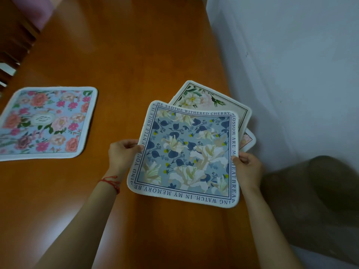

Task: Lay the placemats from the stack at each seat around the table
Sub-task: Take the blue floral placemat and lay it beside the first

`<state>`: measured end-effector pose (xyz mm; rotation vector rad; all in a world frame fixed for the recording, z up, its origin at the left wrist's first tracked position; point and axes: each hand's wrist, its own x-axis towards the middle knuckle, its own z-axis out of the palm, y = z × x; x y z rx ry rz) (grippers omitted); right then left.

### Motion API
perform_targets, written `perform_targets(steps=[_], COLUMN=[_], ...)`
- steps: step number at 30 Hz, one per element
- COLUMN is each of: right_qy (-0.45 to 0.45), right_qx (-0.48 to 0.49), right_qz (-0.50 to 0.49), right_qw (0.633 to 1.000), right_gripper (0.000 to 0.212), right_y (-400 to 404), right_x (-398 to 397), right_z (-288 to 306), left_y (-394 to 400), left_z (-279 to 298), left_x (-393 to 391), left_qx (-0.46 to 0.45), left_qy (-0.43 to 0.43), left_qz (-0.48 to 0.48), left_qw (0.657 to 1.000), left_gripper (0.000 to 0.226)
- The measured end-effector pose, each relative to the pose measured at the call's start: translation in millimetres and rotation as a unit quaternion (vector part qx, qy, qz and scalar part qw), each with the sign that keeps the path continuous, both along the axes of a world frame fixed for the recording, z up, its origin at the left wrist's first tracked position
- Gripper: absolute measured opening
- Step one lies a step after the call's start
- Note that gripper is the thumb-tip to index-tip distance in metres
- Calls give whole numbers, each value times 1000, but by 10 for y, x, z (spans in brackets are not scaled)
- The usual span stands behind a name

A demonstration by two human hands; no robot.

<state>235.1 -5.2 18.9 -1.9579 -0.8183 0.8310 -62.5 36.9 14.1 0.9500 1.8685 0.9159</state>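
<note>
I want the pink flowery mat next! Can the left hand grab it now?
Probably not yet: the left hand grips the blue lily placemat. Bare wooden table lies between it and the pink floral placemat.

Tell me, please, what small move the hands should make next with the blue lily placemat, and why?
Probably lift it clear and carry it to an unset seat. Both the left hand and right hand already grip the blue lily placemat at opposite edges, above the cream placemat of the stack, while the pink floral placemat already lies flat at the left.
</note>
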Motion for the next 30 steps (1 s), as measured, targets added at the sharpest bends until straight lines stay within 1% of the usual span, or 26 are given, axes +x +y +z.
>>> perform_targets(steps=[5,7,11,23,26,28,30], right_qy=[3,4,-3,-7,0,4,22], right_qx=[12,18,30,46,43,47,58], right_qz=[39,61,108,212,233,243,250], right_qw=[999,998,994,976,972,969,966], right_gripper=[8,9,7,15,12,16,15], right_y=[-230,-318,-504,-943,-1027,-1076,-1124], right_x=[-13,-11,7,-27,-93,-156,-231], right_z=[149,217,353,693,755,798,859], left_y=[-394,-576,-953,-2097,-2323,-2463,-2598], left_z=[154,234,399,848,941,995,1045], left_x=[-15,-5,22,116,72,35,-1], left_qx=[5,10,24,59,61,63,69], left_qy=[14,19,30,24,13,9,8], left_qz=[21,31,65,165,195,214,230], left_qw=[1000,999,997,984,979,975,971], left_gripper=[12,10,16,9,9,10,9])
